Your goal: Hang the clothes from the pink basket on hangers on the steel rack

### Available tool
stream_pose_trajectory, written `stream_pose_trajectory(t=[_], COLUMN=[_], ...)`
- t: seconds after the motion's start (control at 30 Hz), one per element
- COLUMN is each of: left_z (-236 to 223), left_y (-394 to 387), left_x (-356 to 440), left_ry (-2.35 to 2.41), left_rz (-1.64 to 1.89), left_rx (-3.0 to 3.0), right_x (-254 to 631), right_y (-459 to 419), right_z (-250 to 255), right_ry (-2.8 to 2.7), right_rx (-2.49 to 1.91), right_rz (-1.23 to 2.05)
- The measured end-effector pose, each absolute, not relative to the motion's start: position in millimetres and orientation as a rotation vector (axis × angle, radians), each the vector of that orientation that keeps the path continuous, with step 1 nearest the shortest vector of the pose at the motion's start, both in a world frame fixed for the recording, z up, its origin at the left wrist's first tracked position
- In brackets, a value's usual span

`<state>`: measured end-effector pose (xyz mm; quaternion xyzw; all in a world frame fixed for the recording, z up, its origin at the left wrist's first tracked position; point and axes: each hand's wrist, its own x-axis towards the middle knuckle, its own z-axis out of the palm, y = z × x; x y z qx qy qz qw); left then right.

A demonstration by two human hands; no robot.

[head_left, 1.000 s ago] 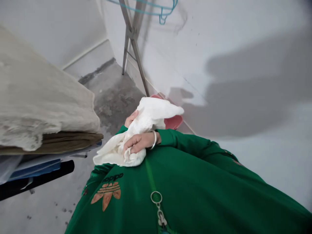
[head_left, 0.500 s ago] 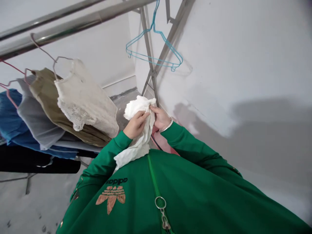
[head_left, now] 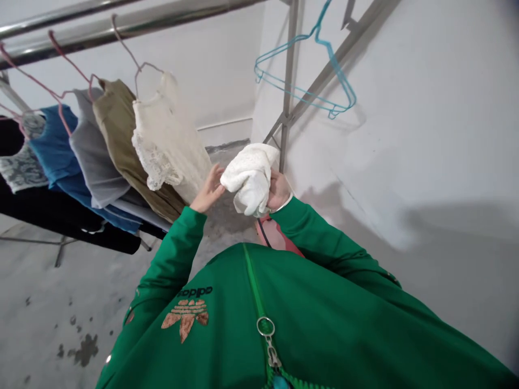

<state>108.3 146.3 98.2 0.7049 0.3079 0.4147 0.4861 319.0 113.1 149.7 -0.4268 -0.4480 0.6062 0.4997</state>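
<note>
A bundled white cloth (head_left: 251, 175) is held up in front of my chest, its folds gathered into a loose clump. My right hand (head_left: 279, 190) grips it from the right side, with most of the fingers hidden behind the fabric. At the cloth's left edge is my left hand (head_left: 208, 189), fingers apart and fingertips at the fabric; it does not hold the cloth. Whether the clump is a garment or a plain piece of fabric I cannot tell.
On the left, a metal rail (head_left: 162, 19) carries several hung garments, the nearest a cream lace-trimmed top (head_left: 174, 135). Blue wire hangers (head_left: 308, 81) hang by the rack's legs near the wall. Something pink (head_left: 275, 237) stands below my hands.
The cloth's long hanging end has been gathered up into a clump. My left hand has let go and moved left. The view has shifted, so the rack appears further right.
</note>
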Motion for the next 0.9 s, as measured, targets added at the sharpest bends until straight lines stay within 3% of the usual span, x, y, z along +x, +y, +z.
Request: stream_pose_trajectory(t=[0.2, 0.53, 0.9], left_z=[111.5, 169.7, 211.2], left_y=[131.5, 135.5, 149.5], left_x=[114.6, 109.3, 131.0], left_ry=[0.535, 0.905, 0.951], left_rz=[0.826, 1.18, 1.055], left_rx=[1.535, 1.404, 1.847], right_x=[312.6, 317.8, 318.8], right_y=[113.0, 135.2, 142.1], right_z=[144.9, 128.0, 195.4], right_ry=[-0.997, -1.091, -1.815], right_rx=[-1.052, -0.705, -0.553], right_rz=[1.408, 1.635, 1.183])
